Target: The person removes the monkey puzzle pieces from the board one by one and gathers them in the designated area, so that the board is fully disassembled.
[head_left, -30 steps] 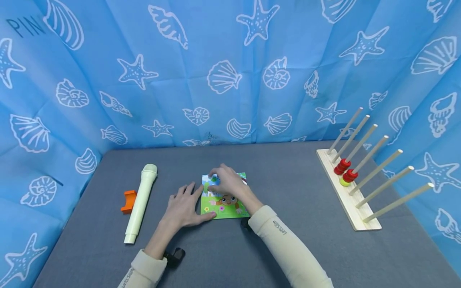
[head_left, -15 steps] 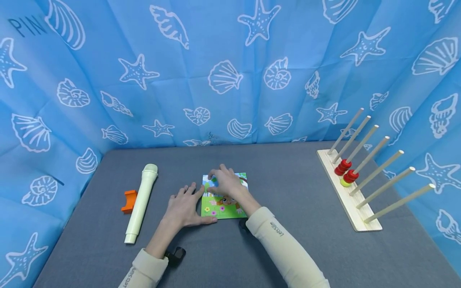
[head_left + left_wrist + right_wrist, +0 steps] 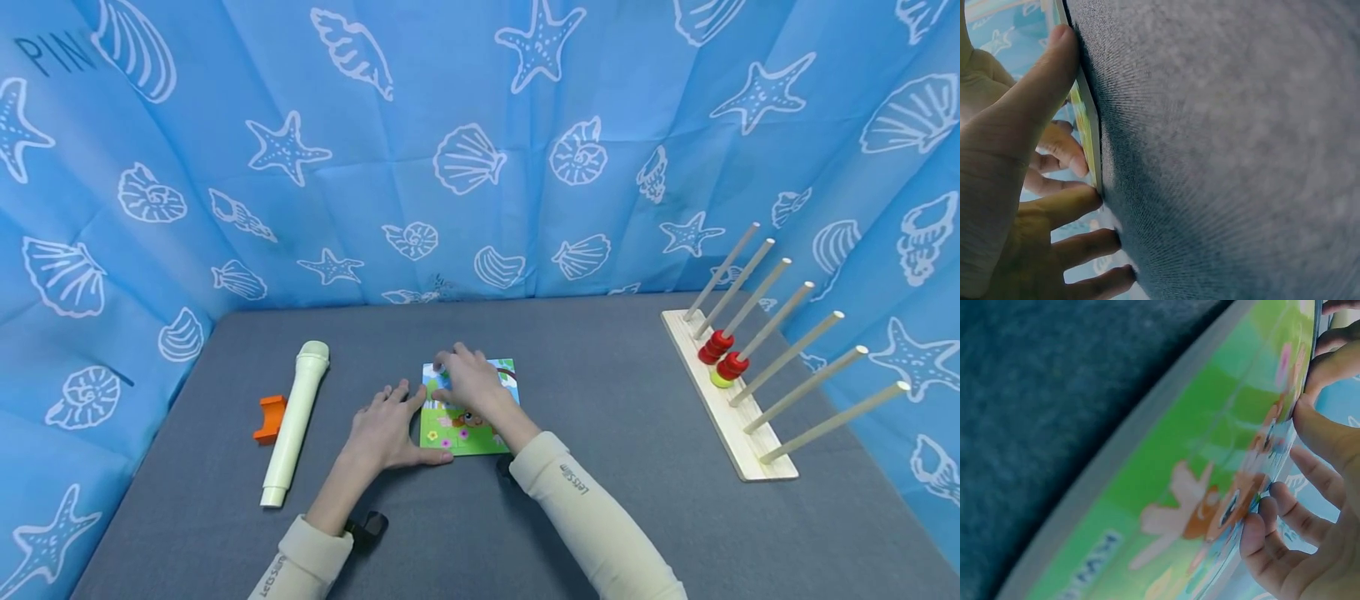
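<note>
A square picture puzzle (image 3: 442,437) lies flat on the table, showing a cartoon monkey, flowers and sky. Thin seams cross its green part (image 3: 1210,425) in the right wrist view. My left hand (image 3: 384,429) is spread at its left side, thumb on the near left corner and index fingertip at the left edge; the left wrist view shows these fingers along the puzzle's rim (image 3: 1092,134). My right hand (image 3: 474,387) arches over the upper middle, thumb and index apart, fingertips (image 3: 1254,531) touching the surface. It hides part of the picture.
A pale green toy microphone (image 3: 294,425) lies to the left, with an orange curved block (image 3: 270,419) beside it. On the right stands a wooden peg rack (image 3: 720,400) with upright rods and a few red and yellow-green beads (image 3: 731,365). A blue shell-print curtain (image 3: 480,225) surrounds the table.
My right hand and forearm have shifted slightly left over the puzzle, uncovering a little more of its upper right. The left hand keeps its place at the corner.
</note>
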The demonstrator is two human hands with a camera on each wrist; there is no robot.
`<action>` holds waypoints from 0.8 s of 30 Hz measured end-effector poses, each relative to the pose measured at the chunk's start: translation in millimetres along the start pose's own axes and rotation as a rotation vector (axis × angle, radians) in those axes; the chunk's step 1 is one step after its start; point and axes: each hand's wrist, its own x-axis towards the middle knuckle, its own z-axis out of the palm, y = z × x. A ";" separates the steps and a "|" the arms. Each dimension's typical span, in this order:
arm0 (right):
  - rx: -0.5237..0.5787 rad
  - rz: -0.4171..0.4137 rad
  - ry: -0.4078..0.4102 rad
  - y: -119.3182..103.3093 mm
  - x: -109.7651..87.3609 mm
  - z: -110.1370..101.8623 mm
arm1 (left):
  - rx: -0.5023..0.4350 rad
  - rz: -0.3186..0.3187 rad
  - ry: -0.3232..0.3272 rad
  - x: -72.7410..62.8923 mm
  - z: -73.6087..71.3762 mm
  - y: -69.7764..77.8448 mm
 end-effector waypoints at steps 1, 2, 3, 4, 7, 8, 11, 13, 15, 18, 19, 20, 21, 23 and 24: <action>0.002 0.000 0.002 0.0 0.0 0.2 | -0.002 -0.001 -0.001 0.2 0.0 -0.1; 0.005 0.000 0.005 0.0 0.1 0.4 | -0.005 -0.002 -0.001 0.4 -0.1 -0.2; 0.006 -0.001 0.007 0.2 0.4 0.5 | -0.006 -0.003 -0.001 0.8 0.0 -0.3; 0.007 -0.003 0.009 0.2 0.4 0.5 | -0.005 -0.003 -0.001 1.0 0.0 -0.5; 0.002 -0.004 0.007 0.0 0.8 0.1 | -0.008 -0.002 -0.002 1.4 0.0 -1.1; -0.001 -0.002 0.005 -0.1 1.0 0.0 | -0.010 -0.002 -0.003 1.5 0.0 -1.3; -0.005 0.004 0.003 -0.4 1.2 -0.6 | -0.014 -0.001 -0.005 1.7 -0.1 -1.5; -0.011 0.003 0.001 -0.6 1.4 -1.1 | -0.015 -0.003 -0.006 1.9 -0.2 -1.4; -0.024 -0.003 0.004 -1.2 1.2 -1.3 | -0.015 -0.003 -0.004 1.7 -0.2 -1.3; -0.042 -0.014 0.009 -1.4 1.1 -0.7 | -0.015 -0.003 0.001 1.5 0.0 -1.0; -0.046 -0.016 0.011 -1.4 0.9 -0.4 | -0.014 -0.003 0.002 1.3 0.1 -1.0; -0.047 -0.017 0.013 -1.3 0.6 -0.1 | -0.014 -0.003 0.004 1.2 0.2 -1.0; -0.046 -0.018 0.014 -1.2 0.4 0.3 | -0.014 -0.003 0.003 1.2 0.2 -0.9; -0.044 -0.018 0.017 -1.0 0.1 0.6 | -0.013 -0.004 0.004 1.3 0.6 -0.9; -0.044 -0.019 0.019 -0.9 -0.1 0.7 | -0.013 -0.005 0.003 1.3 0.7 -0.9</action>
